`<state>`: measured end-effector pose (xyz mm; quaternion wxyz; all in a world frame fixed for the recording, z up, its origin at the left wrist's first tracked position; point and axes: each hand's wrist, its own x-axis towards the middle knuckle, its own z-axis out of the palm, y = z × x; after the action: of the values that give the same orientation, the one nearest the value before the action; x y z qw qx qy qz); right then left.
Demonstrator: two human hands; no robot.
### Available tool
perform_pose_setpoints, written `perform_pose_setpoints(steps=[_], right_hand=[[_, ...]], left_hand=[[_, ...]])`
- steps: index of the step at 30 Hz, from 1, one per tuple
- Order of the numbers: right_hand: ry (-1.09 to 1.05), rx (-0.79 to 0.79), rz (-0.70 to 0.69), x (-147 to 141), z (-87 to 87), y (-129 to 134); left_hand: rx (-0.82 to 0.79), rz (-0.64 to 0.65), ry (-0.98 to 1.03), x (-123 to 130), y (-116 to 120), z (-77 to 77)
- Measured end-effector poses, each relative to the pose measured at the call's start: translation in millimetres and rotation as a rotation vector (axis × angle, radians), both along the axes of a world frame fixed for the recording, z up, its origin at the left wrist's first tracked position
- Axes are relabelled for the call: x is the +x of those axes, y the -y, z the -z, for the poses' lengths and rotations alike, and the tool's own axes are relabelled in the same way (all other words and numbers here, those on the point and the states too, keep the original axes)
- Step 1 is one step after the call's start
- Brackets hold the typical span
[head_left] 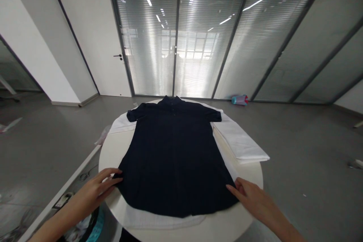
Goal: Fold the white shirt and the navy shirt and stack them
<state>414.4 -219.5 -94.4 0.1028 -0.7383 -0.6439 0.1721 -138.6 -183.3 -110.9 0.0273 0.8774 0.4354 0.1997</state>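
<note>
A dark navy short-sleeved shirt (174, 151) lies spread flat, collar at the far side and curved hem towards me. At its lower left side edge, my left hand (103, 183) pinches the fabric between thumb and fingers. My right hand (245, 191) is closed on the opposite edge, low on the right. Underneath lies a white garment (239, 141), whose sleeve-like parts stick out left and right and whose lower edge shows below the navy hem. Both rest on a round white table (227, 227). The navy shirt covers most of the white garment.
A bin with turquoise trim (96, 227) stands on the floor under the table's left side, beside a white bar (64, 189). A blue and pink striped object (239, 100) lies by the glass partition (198, 45). A white door (93, 38) is at the back left.
</note>
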Motion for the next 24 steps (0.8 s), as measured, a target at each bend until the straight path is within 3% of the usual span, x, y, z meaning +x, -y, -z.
perform_pose_setpoints(steps=[6,11,13,18,24], right_hand=[[-0.195,0.149,0.034,3.0,-2.6,-0.7],[-0.137,0.169,0.086,2.5,-8.0,10.1],[-0.173,0.185,0.1,1.1,-10.7,14.5],[-0.536,0.199,0.184,0.6,-17.4,19.7],[-0.596,0.039,0.101,4.8,-5.8,22.2]], left_hand=[[0.142,-0.023,0.044,10.2,10.3,-26.3],[0.249,0.039,-0.067,5.9,15.7,-29.2],[0.234,0.057,-0.102,0.9,18.9,-29.7],[0.175,0.007,-0.083,-7.5,24.8,-31.4],[-0.015,0.044,-0.148,-0.4,23.6,-18.7]])
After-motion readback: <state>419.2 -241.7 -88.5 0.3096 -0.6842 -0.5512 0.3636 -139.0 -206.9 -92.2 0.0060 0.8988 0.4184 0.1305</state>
